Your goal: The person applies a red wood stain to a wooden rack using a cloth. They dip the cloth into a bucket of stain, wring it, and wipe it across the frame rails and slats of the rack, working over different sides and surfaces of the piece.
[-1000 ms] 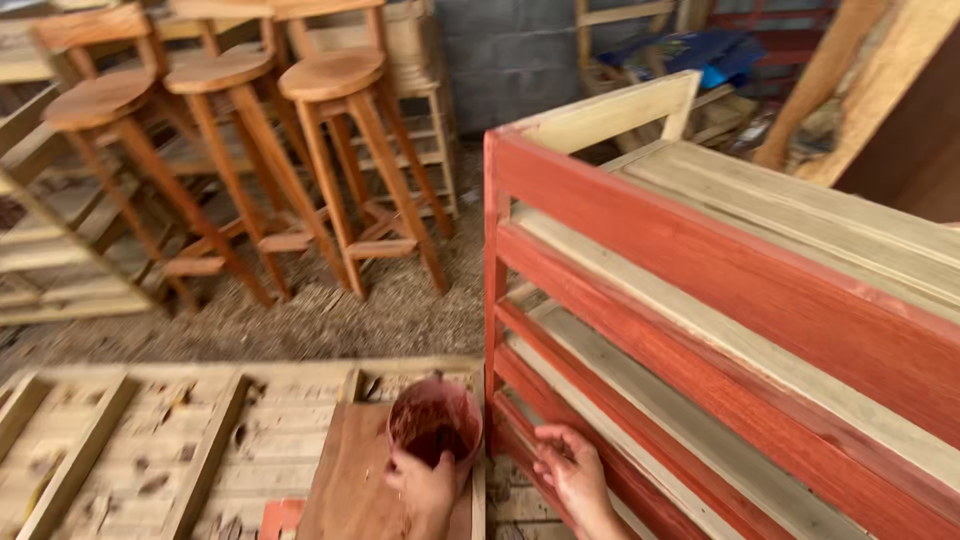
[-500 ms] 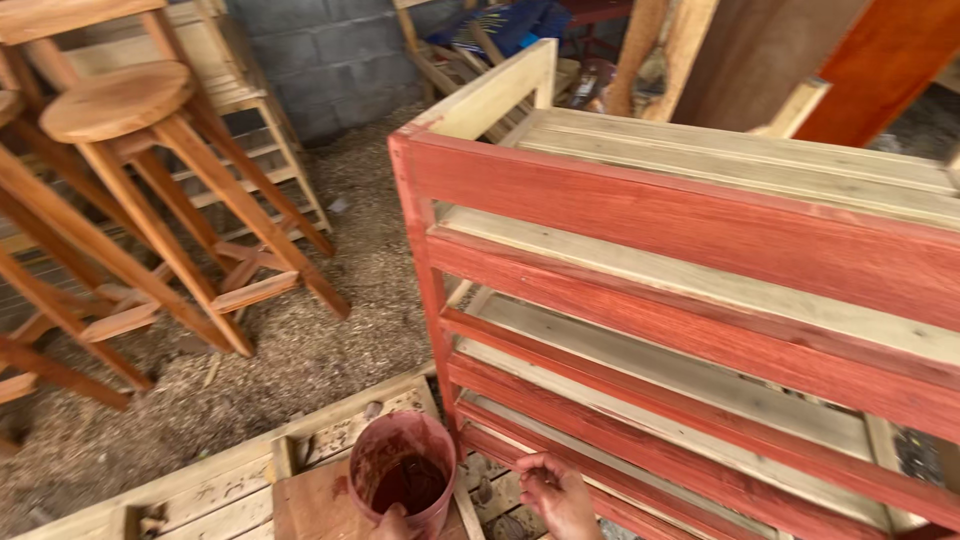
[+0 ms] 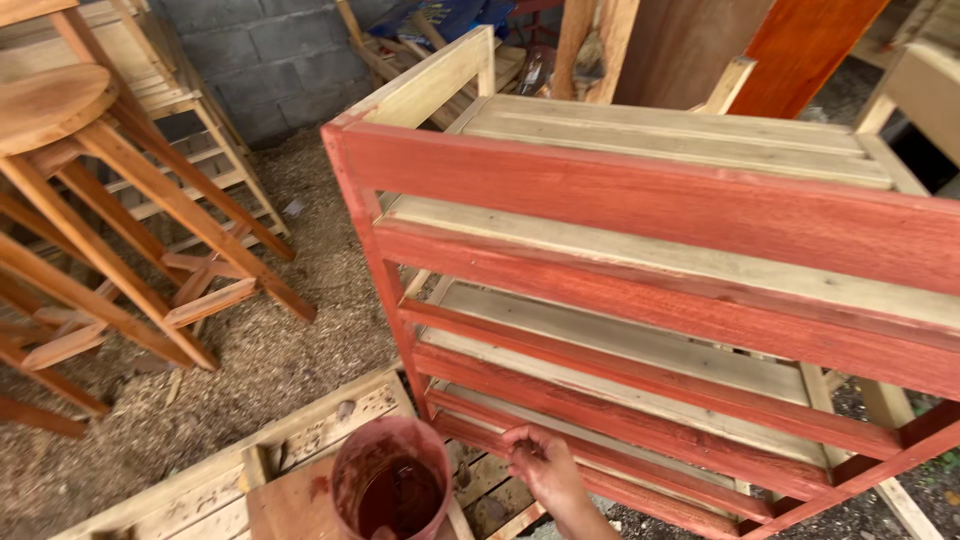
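A wooden slatted rack stands on its side, its front rails stained red and its inner boards bare. My right hand, smeared with stain, is low in the view with its fingers bunched against one of the lowest red rails. Whether anything is pinched in the fingers is hidden. A round cup of dark red stain stands just left of this hand on a stained board. My left hand is out of the picture.
Several round-seated wooden stools crowd the left. Sawdust covers the ground between them and the rack. A bare pallet lies under the cup. A grey block wall and leaning planks are behind.
The view has swung right and closer to the rack. My left hand, which held the cup, has dropped out of sight. My right hand stays at the lower rails.
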The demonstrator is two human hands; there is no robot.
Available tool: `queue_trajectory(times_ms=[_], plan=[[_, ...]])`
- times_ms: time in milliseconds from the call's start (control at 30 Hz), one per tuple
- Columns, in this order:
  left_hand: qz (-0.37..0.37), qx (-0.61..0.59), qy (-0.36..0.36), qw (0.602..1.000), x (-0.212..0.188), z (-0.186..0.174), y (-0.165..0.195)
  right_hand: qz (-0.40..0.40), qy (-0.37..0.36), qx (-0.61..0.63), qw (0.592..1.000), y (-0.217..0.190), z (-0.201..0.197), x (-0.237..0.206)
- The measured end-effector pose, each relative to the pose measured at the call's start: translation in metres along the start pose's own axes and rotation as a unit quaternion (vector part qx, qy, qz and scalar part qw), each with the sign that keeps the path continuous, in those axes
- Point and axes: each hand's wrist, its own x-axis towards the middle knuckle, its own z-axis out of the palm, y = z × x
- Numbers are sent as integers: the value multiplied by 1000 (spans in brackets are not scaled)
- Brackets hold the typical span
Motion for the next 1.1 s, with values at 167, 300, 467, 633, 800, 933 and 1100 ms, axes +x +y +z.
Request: queue_trajectory(times_ms=[167,300,467,633,800,933,1100], plan=[[4,38,-47,998,19,-14,-22,61,28,-3,998,-17,8,-3],[12,77,-100,992,11,-7,-41,58,25,-32,998,-13,1,2],[18,108,-159,981,-3,14,-62,57,38,-42,997,5,-17,11],[17,97,-172,980,-5,39,-59,71,52,-40,995,18,-41,12],[28,102,-175,979,-1,43,-69,85,86,-61,991,20,-55,1],[39,123,-196,972,5,35,-78,84,67,-101,989,26,-43,-5],[59,143,-186,970,15,22,-60,91,37,-161,982,32,-12,15]])
